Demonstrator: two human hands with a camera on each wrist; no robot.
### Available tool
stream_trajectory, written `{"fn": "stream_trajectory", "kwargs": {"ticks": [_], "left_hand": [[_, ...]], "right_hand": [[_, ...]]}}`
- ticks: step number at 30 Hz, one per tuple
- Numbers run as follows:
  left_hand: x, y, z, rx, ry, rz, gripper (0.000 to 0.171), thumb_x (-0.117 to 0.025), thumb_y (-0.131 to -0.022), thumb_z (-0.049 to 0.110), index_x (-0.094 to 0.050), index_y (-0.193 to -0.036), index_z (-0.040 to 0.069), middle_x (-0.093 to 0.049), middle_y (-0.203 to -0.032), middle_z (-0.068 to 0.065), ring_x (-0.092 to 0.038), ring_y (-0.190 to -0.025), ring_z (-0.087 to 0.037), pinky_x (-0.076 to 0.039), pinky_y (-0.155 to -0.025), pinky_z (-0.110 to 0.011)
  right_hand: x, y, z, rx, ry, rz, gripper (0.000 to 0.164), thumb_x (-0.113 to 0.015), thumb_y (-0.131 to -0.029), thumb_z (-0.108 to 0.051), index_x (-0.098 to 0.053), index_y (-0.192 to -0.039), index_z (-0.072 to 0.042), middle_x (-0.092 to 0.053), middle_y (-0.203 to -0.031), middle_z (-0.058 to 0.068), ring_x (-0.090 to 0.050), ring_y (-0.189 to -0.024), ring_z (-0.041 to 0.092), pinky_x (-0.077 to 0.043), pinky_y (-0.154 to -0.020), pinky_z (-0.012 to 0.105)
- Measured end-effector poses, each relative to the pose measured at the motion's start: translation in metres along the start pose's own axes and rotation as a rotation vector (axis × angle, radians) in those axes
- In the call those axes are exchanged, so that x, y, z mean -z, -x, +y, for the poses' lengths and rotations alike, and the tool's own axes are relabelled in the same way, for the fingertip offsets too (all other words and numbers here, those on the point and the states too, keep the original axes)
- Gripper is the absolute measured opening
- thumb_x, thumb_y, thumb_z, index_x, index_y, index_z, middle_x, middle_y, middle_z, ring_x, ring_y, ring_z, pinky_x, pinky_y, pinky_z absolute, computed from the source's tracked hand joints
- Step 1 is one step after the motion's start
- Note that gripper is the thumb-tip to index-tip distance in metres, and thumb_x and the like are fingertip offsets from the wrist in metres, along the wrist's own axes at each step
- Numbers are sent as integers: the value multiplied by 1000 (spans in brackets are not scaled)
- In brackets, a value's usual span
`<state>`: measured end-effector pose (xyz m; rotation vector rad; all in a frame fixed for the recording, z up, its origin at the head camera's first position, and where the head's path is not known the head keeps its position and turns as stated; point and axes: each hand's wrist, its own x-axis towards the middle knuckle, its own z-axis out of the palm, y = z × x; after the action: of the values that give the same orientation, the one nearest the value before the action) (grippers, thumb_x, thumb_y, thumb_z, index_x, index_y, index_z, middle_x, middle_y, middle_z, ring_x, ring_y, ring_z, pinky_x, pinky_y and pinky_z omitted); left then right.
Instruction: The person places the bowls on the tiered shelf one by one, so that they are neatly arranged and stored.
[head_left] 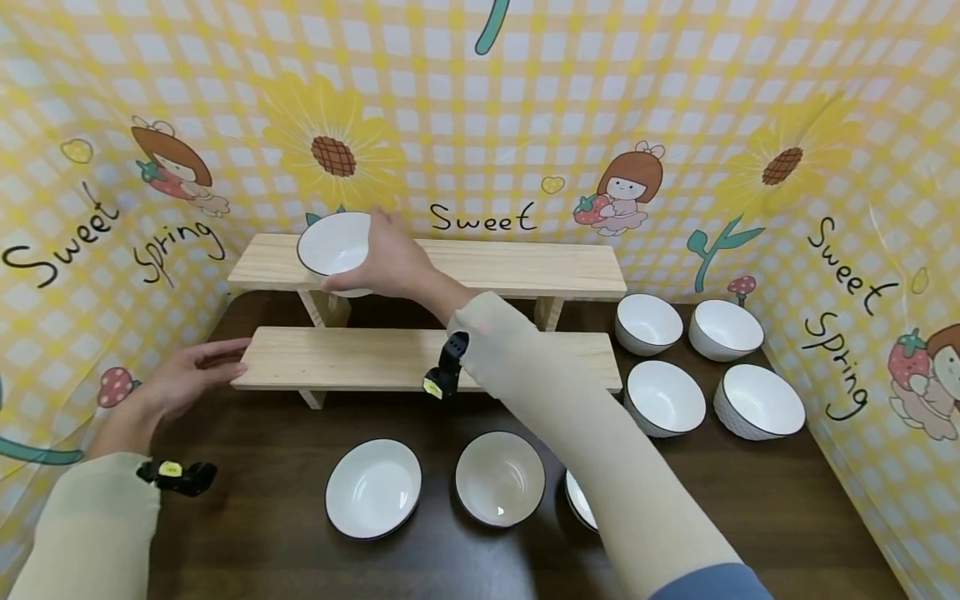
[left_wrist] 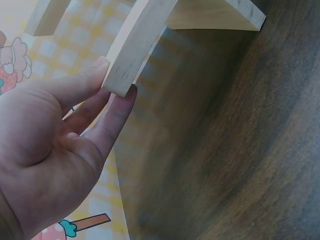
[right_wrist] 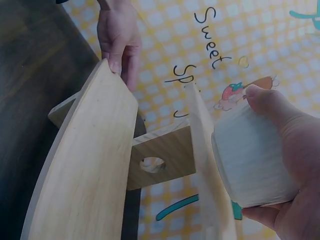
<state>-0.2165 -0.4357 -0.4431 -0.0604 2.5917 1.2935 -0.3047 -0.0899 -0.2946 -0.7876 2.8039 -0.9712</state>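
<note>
My right hand [head_left: 397, 260] grips a white bowl [head_left: 335, 242] with a dark rim at the left part of the upper wooden board [head_left: 510, 265]. In the right wrist view, thumb and fingers span the sides of that bowl [right_wrist: 255, 157]; whether its base touches the board I cannot tell. With thumb and fingers on opposite faces, my left hand [head_left: 189, 377] pinches the left end of the lower wooden board [head_left: 337, 358]. The left wrist view shows that board's end [left_wrist: 132, 60] between the fingertips.
Near the front of the dark table [head_left: 247, 517] stand a white bowl [head_left: 373, 488] and a greyish bowl [head_left: 500, 479]; another bowl [head_left: 581, 502] is partly behind my right sleeve. Several white bowls [head_left: 665, 398] stand right of the shelf. Checked cloth [head_left: 480, 125] lines the back and sides.
</note>
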Motion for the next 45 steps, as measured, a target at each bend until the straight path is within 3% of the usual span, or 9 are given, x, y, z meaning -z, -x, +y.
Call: {"fn": "stream_trajectory", "kwargs": {"ticks": [8, 15, 21, 25, 28, 35, 39, 41, 45], "left_hand": [[0, 0, 4, 24, 2, -2, 75, -64, -101, 41, -36, -156, -1, -41, -152, -30, -51, -99, 11, -47, -82, -13], [4, 0, 2, 64, -28, -22, 77, -63, -100, 44, -33, -158, 4, -38, -155, -29, -51, -121, -16, -45, -87, -19], [3, 1, 2, 42, 7, -13, 76, -64, -100, 42, -34, -157, 1, -40, -153, -31, -53, -100, 10, -47, -82, -15], [2, 2, 2, 18, 26, -8, 75, -64, -101, 39, -34, -156, -2, -40, -152, -33, -52, -95, 15, -48, -81, -12], [3, 2, 2, 20, 11, -7, 76, -64, -101, 41, -34, -156, -1, -40, -152, -32, -53, -99, 12, -48, -82, -13], [4, 2, 2, 48, -46, -1, 76, -64, -100, 45, -37, -157, 2, -40, -154, -29, -49, -124, -21, -45, -86, -17], [3, 2, 2, 46, -36, -1, 77, -63, -100, 46, -36, -157, 2, -39, -155, -28, -49, -121, -16, -43, -83, -13], [3, 2, 3, 49, -26, -4, 77, -63, -100, 46, -35, -157, 2, -38, -155, -29, -49, -124, -21, -46, -91, -20], [2, 1, 2, 28, -2, -1, 76, -64, -100, 43, -36, -156, -1, -41, -153, -30, -56, -114, -6, -48, -91, -21]], "right_hand": [[-10, -11, 6, -18, -24, -13, 123, -88, -71, -58, -22, -159, -1, -39, -148, 14, -49, -121, 18, -50, -94, 26], [-19, -19, 8, -32, -112, 50, 119, -90, -70, -55, -26, -155, 1, -42, -145, 12, -49, -118, 17, -49, -90, 23], [-29, -22, 12, -4, -319, 117, 112, -94, -70, -42, -29, -152, -2, -45, -141, 9, -51, -117, 15, -47, -92, 19], [-36, -26, 11, 58, -411, 131, 105, -93, -75, -34, -30, -152, -3, -42, -144, 9, -47, -123, 14, -43, -95, 16], [-41, -29, 9, 58, -422, 128, 104, -90, -78, -34, -27, -154, -3, -39, -147, 10, -45, -125, 14, -41, -96, 15], [-47, -35, 2, -29, -380, 124, 114, -88, -79, -44, -16, -159, -5, -32, -153, 12, -43, -129, 16, -42, -99, 19], [-48, -37, 0, -73, -360, 117, 120, -86, -80, -47, -8, -162, -7, -26, -159, 13, -41, -135, 16, -40, -104, 19], [-48, -37, -1, -86, -354, 114, 122, -85, -80, -48, -5, -163, -8, -24, -161, 13, -39, -137, 16, -39, -106, 19], [-48, -36, -1, -81, -351, 111, 122, -85, -81, -48, -4, -163, -7, -23, -162, 14, -37, -139, 18, -38, -108, 20]]}}
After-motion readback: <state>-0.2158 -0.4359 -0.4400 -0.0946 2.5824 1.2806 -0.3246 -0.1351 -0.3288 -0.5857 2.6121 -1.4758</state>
